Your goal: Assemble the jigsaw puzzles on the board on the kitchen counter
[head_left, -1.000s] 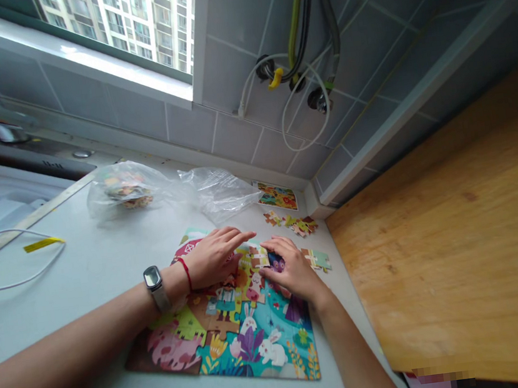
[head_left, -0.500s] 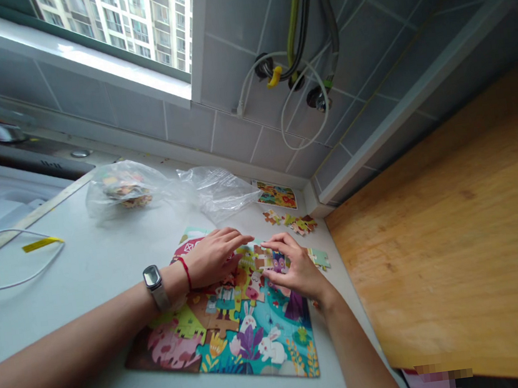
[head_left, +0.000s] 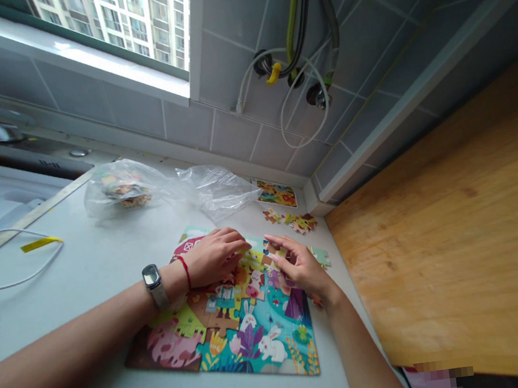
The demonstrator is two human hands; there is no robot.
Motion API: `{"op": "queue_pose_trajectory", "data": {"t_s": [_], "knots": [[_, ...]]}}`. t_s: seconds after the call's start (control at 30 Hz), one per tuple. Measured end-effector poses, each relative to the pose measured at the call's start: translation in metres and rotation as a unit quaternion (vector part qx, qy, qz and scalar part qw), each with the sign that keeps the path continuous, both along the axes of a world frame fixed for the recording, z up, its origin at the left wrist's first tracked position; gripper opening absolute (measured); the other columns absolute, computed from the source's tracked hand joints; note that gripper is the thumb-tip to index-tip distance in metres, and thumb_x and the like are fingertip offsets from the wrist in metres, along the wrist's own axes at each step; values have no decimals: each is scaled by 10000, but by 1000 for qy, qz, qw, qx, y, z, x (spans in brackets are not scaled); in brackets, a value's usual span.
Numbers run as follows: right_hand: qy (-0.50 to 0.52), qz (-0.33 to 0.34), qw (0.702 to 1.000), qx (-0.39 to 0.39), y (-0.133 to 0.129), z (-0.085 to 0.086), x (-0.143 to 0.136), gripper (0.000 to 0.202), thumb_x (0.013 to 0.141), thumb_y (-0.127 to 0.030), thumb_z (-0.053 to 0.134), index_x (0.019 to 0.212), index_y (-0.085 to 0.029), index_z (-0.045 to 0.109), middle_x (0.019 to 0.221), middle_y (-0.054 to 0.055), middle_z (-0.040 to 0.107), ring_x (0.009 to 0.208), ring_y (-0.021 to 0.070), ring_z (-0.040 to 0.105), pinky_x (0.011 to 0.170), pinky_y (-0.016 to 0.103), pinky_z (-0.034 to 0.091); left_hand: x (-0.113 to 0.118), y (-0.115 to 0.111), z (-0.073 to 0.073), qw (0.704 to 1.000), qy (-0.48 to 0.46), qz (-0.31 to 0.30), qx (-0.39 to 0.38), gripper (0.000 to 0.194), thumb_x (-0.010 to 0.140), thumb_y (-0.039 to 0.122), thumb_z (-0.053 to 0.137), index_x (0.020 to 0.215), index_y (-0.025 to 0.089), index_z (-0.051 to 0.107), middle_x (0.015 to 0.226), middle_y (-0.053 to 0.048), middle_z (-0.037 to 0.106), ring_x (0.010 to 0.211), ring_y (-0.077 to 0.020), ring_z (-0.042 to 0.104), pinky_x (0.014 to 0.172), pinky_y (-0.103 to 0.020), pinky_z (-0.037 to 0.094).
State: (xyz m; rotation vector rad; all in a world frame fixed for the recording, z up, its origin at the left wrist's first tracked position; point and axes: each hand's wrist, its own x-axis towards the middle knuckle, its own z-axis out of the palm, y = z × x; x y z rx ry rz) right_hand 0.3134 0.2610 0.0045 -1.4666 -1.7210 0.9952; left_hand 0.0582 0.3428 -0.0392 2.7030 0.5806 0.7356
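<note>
A colourful jigsaw puzzle (head_left: 250, 330) with rabbits, a pig and flowers lies partly assembled on the white counter. My left hand (head_left: 214, 256) rests over its upper middle, fingers stretched out, palm down, and covers part of the picture. At the puzzle's upper right, my right hand (head_left: 299, 266) has thumb and fingers round a brown and white puzzle piece (head_left: 270, 253), partly hidden by the fingers. Light green pieces (head_left: 321, 255) show just beyond that hand. Several loose pieces (head_left: 303, 222) lie farther back.
A clear plastic bag (head_left: 128, 188) with more pieces sits behind the puzzle. A small picture card (head_left: 276, 193) lies near the wall corner. A wooden board (head_left: 463, 238) stands along the right side. The white cable (head_left: 19, 280) and the sink's faucet (head_left: 0, 128) are at left.
My right hand has shifted slightly to the right with the brown and white piece, uncovering a little of the puzzle's top. My left hand has barely moved.
</note>
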Motion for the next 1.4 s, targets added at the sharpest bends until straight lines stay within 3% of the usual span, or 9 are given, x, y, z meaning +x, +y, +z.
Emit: {"op": "queue_pose_trajectory", "data": {"t_s": [0.1, 0.2, 0.27, 0.33, 0.47, 0.67, 1.13, 1.4], "knots": [[54, -2, 997, -60, 0, -1, 0, 291, 896, -419, 706, 1129, -244, 700, 905, 21, 686, 639, 152, 643, 538, 257, 500, 0, 0, 0, 1000, -7, -8, -2, 199, 1024, 199, 545, 1146, 210, 702, 1117, -83, 731, 1062, -237, 664, 950, -383, 523], [46, 7, 996, -71, 1, -1, 3, 221, 843, -401, 777, 895, -222, 658, 787, -3, 655, 619, 138, 612, 545, 245, 474, 0, -1, 0, 1000, -9, -13, -5, 161, 1022, 206, 568, 1080, 216, 719, 1103, -72, 734, 1036, -222, 667, 935, -362, 518], [23, 17, 997, -77, 2, 0, 5, 223, 827, -382, 800, 841, -212, 656, 757, -4, 661, 620, 134, 606, 552, 241, 466, 1, -1, 0, 1000, -8, -12, -5, 143, 1019, 209, 582, 1058, 215, 720, 1108, -69, 735, 1032, -219, 667, 933, -359, 517], [17, 26, 996, -86, 1, 1, 8, 217, 827, -365, 807, 939, -211, 702, 765, -3, 680, 636, 139, 625, 557, 237, 471, 1, 0, 0, 1000, -2, -12, -6, 129, 1014, 208, 594, 1049, 212, 719, 1124, -67, 736, 1038, -222, 668, 938, -363, 515], [22, 58, 988, -145, -2, 5, 14, 390, 852, -375, 786, 1208, -221, 750, 830, 11, 730, 611, 145, 677, 551, 244, 501, 1, 0, -1, 1000, 2, -10, -6, 125, 1016, 210, 596, 1041, 213, 718, 1137, -65, 739, 1048, -224, 670, 948, -365, 514], [-1, 95, 977, -189, -1, 3, 21, 375, 840, -423, 809, 1141, -201, 829, 729, 30, 767, 591, 165, 687, 601, 272, 543, 0, 0, 1, 1000, 0, -13, -6, 162, 1012, 196, 584, 1108, 211, 714, 1135, -74, 736, 1055, -226, 669, 947, -367, 519], [-63, 124, 976, -165, -2, 10, 30, 310, 837, -390, 806, 1095, -228, 863, 959, 74, 833, 735, 194, 696, 606, 261, 503, -1, -1, 4, 1000, 13, -12, -9, 203, 1029, 221, 553, 1162, 203, 704, 1160, -84, 737, 1074, -240, 672, 960, -390, 519], [-53, 118, 977, -172, -1, 12, 29, 315, 846, -422, 804, 1066, -204, 865, 882, 73, 819, 720, 191, 696, 624, 269, 513, -1, 1, 1, 1000, 9, -15, -7, 193, 1021, 226, 577, 1159, 205, 711, 1172, -86, 734, 1079, -246, 666, 970, -404, 521]]}}
